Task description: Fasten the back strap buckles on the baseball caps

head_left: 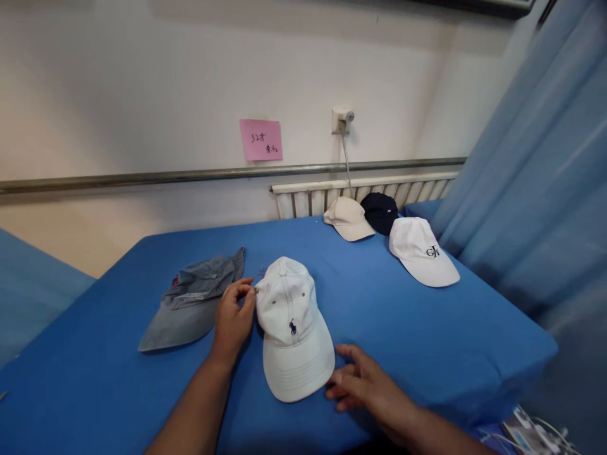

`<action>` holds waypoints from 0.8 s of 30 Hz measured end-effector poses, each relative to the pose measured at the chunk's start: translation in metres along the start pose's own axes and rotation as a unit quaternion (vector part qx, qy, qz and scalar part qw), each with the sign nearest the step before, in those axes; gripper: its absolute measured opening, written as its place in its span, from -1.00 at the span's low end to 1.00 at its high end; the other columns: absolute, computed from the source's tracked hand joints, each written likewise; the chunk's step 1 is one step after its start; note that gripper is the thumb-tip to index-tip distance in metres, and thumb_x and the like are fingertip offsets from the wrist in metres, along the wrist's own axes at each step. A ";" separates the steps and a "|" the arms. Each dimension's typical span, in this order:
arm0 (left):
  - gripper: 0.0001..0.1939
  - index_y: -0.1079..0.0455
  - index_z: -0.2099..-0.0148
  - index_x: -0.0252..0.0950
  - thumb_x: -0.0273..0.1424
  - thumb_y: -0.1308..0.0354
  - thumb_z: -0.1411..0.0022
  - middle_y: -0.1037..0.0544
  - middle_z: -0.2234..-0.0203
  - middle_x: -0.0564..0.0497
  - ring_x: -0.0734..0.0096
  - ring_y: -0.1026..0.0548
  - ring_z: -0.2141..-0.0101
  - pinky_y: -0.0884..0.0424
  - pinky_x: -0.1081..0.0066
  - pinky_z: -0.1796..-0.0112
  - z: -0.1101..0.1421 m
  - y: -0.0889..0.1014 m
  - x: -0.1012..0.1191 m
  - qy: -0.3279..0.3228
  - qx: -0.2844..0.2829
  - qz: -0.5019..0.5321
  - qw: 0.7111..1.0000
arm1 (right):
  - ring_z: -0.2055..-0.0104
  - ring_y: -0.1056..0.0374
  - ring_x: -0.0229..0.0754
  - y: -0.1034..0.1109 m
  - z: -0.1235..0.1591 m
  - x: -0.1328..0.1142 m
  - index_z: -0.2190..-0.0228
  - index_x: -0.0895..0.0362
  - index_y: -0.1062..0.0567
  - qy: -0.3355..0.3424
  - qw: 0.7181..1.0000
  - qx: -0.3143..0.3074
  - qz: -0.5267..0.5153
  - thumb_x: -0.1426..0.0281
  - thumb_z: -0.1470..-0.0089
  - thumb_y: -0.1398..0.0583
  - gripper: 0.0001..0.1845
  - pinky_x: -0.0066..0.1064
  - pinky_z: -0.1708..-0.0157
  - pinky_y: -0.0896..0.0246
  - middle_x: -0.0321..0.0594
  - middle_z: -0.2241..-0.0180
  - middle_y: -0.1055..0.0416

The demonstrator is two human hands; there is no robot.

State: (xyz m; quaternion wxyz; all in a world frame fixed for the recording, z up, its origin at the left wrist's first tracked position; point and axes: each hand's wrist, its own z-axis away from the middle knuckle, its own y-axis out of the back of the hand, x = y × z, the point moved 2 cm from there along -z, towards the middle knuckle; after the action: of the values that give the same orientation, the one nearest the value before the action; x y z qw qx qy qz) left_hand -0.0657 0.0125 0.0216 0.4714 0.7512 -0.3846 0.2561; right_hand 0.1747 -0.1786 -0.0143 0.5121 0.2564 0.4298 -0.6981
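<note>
A white baseball cap (289, 303) with a small dark horse-and-rider emblem lies on the blue-covered table, its brim toward me. My left hand (236, 316) is at the cap's left side, thumb and fingertips drawn together at its edge. By the right edge of the brim is my right hand (360, 382), fingers apart and slightly bent, the fingertips close to the brim. Left of my left hand lies a grey-blue cap (194, 297), its brim pointing to the lower left.
Toward the back right are a beige cap (348, 218), a navy cap (380, 212) and a white cap with black letters (422, 249). A metal rail (190, 177) and radiator (308, 199) line the wall. A blue curtain (535, 158) hangs at right; cables (535, 433) lie below.
</note>
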 end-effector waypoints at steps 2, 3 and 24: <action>-0.75 -0.35 0.37 -0.25 -0.19 -0.06 -0.23 -0.51 0.06 -0.16 0.14 -0.48 0.02 -0.36 0.18 -0.02 0.000 0.000 0.000 -0.002 -0.004 -0.003 1.000 | 0.14 -0.49 -0.08 -0.008 0.005 -0.001 -0.01 0.13 -0.36 -0.001 0.994 0.011 -0.111 0.23 0.17 -0.43 -0.29 -0.33 0.19 -0.35 -0.13 0.22 -0.54; -0.75 -0.35 0.37 -0.25 -0.19 -0.06 -0.23 -0.51 0.05 -0.16 0.14 -0.48 0.02 -0.36 0.18 -0.03 0.000 0.000 0.001 -0.003 -0.007 -0.005 1.000 | 0.11 -0.48 -0.10 -0.011 0.004 -0.002 0.04 0.15 -0.41 0.001 0.989 0.011 -0.151 0.24 0.17 -0.43 -0.36 -0.35 0.14 -0.34 -0.12 0.20 -0.54; -0.69 -0.41 0.24 -0.23 -0.13 -0.07 -0.09 -0.55 0.01 -0.20 0.04 -0.56 0.09 -0.43 0.05 0.00 0.000 -0.012 -0.007 0.036 -0.049 -0.009 0.998 | 0.48 -0.44 -0.34 0.119 -0.045 -0.037 0.43 0.15 -0.50 0.190 0.906 0.197 -0.323 0.48 0.12 -0.41 -0.80 -0.59 0.49 -0.46 -0.31 0.43 -0.54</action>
State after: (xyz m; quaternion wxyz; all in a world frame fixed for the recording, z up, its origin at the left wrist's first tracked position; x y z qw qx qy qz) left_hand -0.0596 0.0182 0.0106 0.5235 0.7211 -0.3726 0.2592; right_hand 0.2948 -0.1341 -0.0470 0.1057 0.3274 0.4318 -0.8338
